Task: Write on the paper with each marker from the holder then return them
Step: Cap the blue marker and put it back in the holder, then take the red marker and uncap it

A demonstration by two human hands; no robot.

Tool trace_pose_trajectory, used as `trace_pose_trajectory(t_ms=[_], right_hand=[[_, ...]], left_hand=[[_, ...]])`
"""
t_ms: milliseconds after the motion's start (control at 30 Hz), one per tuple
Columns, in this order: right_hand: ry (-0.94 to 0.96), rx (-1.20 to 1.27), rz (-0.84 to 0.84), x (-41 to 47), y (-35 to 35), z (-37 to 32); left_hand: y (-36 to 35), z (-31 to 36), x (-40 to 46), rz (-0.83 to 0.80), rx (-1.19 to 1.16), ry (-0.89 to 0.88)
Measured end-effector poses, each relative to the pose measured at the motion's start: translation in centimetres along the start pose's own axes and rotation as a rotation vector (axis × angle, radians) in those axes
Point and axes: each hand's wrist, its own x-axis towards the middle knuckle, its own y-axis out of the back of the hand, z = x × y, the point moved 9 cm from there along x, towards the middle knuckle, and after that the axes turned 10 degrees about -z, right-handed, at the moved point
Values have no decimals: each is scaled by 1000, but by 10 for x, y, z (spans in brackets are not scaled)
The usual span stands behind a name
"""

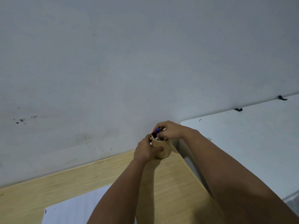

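Observation:
A tan cylindrical holder [162,149] stands at the far right corner of the wooden table [174,188], close to the wall. My left hand [145,151] is wrapped around its side. My right hand [169,129] reaches over its rim, fingers closed on the blue-capped marker [157,130]. A red-capped marker [154,131] and a black-capped marker [153,134] stick out of the holder beside it. White paper [76,209] lies near the table's front edge, partly hidden by my left forearm, with a small blue mark at its left edge.
A grey wall [129,62] rises directly behind the table. A white table [250,143] stands to the right across a narrow gap, with two small black clips [238,109] at its far edge.

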Motion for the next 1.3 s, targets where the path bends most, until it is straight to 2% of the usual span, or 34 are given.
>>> trace_pose_trajectory(t_ms=[300,433,500,600,767,867,933,1033,1200,1300], right_hand=[[-20,-109,230,-8,15,8],[-79,-298,223,-18,19,3],[-97,-318,269,-24,22,0],[-62,-159,418,-36,35,-5],[139,282,612,-63,65,-34],[253,364,671,-77,78,-66],[301,413,638,-80,72,-89],[267,489,447,-78,32,-126],[158,436,176,-74,-58,-178],[205,364,5,-75,-111,-213]], left_hand=[[0,1,-3,6,-4,-6],[0,0,-3,3,25,9],[-1,0,-3,-4,34,18],[-5,5,-5,-26,47,41],[9,15,-15,-77,112,76],[41,23,-32,-51,133,97],[70,28,-47,7,121,86],[116,36,-78,98,61,51],[195,38,-155,328,-46,36],[230,25,-207,374,-25,67]])
